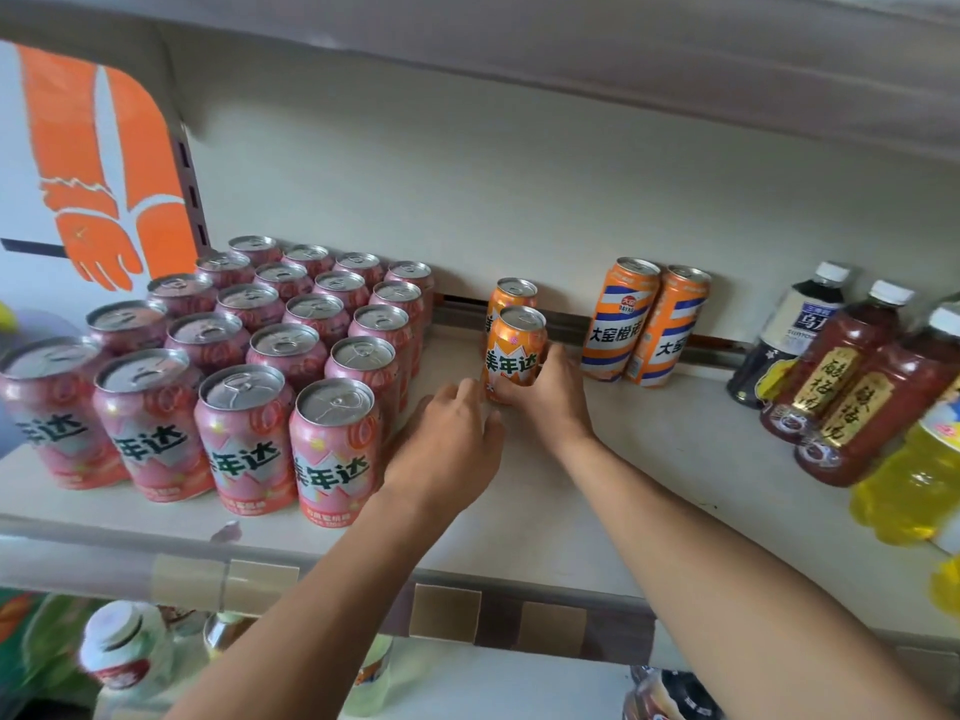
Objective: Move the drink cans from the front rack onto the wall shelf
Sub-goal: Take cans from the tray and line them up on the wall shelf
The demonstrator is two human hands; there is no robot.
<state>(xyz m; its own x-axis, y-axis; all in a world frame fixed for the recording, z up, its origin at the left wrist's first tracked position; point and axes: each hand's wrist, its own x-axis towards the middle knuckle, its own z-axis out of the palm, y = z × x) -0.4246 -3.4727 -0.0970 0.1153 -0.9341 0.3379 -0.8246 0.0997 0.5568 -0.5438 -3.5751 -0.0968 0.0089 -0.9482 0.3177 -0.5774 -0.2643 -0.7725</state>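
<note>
Here my right hand (548, 394) has its fingers curled round the lower half of an orange can (514, 350), standing it on the wall shelf (597, 491) just in front of a second orange can (511, 293). My left hand (449, 444) rests beside it, fingers loosely spread, holding nothing. Pink cans (249, 376) already fill the shelf's left part in rows, so I judge much is done; the front rack isn't visible, so what remains I cannot tell.

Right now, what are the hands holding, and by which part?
The right hand grips the front orange can around its lower body. The left hand holds nothing, fingers relaxed beside it.
</note>
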